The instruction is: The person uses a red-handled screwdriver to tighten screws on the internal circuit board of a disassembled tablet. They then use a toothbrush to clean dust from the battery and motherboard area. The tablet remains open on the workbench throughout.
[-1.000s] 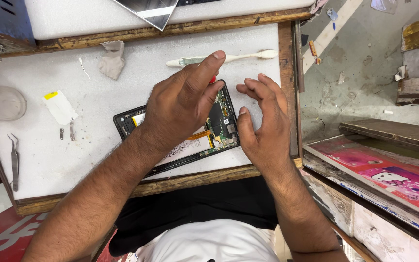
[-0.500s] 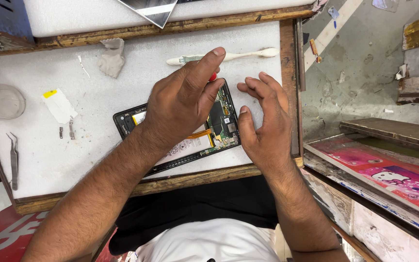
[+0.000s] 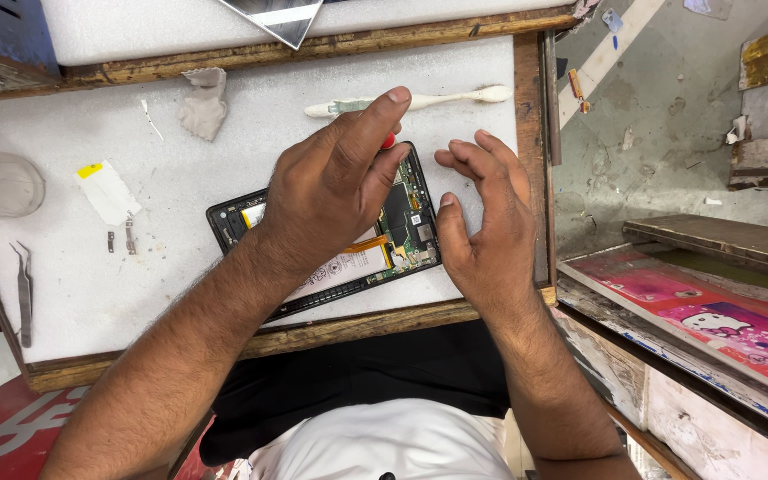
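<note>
Showing one opened phone (image 3: 402,227) under two hands: left hand (image 3: 335,191) fingers pinch a red-tipped tool (image 3: 388,140); right hand (image 3: 482,218) fingers spread, thumb at the phone's edge; one toothbrush (image 3: 437,98) beyond the fingertips.

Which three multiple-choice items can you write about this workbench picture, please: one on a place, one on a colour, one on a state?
1. Where do the tweezers lie on the white work surface?
A. near its left edge
B. on the opened phone
C. beside the toothbrush

2. What colour is the toothbrush?
A. blue
B. black
C. white

3. In what state is the phone?
A. closed, screen lit
B. opened, circuit board showing
C. wrapped in cloth

Answers:
1 A: the tweezers lie far to the left, away from both hands.
2 C: the toothbrush beyond the phone is pale white.
3 B: green board and parts show between the left hand and the right hand.
</note>
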Demonstrator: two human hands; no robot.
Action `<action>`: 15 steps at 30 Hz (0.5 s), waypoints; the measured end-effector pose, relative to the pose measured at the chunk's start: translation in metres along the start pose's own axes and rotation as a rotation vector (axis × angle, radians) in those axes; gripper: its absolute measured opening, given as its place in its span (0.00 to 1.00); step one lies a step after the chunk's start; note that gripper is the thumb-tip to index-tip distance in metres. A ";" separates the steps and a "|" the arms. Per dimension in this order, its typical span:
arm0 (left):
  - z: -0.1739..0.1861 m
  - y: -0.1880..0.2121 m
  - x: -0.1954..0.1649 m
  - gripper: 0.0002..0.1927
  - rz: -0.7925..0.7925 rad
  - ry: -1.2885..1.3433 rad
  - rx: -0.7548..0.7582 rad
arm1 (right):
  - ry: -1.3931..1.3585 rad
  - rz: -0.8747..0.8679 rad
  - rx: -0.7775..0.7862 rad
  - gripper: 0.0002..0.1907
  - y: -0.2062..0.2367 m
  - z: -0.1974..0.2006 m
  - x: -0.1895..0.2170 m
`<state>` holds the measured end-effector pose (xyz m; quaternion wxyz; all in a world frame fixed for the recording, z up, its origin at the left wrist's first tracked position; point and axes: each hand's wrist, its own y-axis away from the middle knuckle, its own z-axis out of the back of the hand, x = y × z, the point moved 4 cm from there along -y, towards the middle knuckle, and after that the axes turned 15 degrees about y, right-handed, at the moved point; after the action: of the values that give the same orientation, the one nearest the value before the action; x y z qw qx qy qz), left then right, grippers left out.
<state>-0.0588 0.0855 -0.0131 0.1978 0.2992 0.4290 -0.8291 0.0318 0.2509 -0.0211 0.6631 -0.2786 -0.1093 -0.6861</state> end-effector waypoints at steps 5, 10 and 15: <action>-0.001 0.002 0.001 0.36 0.012 0.004 0.003 | 0.021 0.005 0.007 0.25 0.001 0.000 0.001; -0.001 0.002 0.002 0.36 0.012 0.004 0.002 | 0.021 -0.001 0.008 0.24 0.000 -0.001 0.000; 0.000 0.003 0.002 0.36 0.021 0.005 0.010 | -0.023 -0.034 0.030 0.25 0.001 -0.001 0.000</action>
<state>-0.0584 0.0841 -0.0163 0.2040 0.3067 0.4223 -0.8283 0.0327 0.2504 -0.0222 0.6540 -0.2746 -0.1322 -0.6924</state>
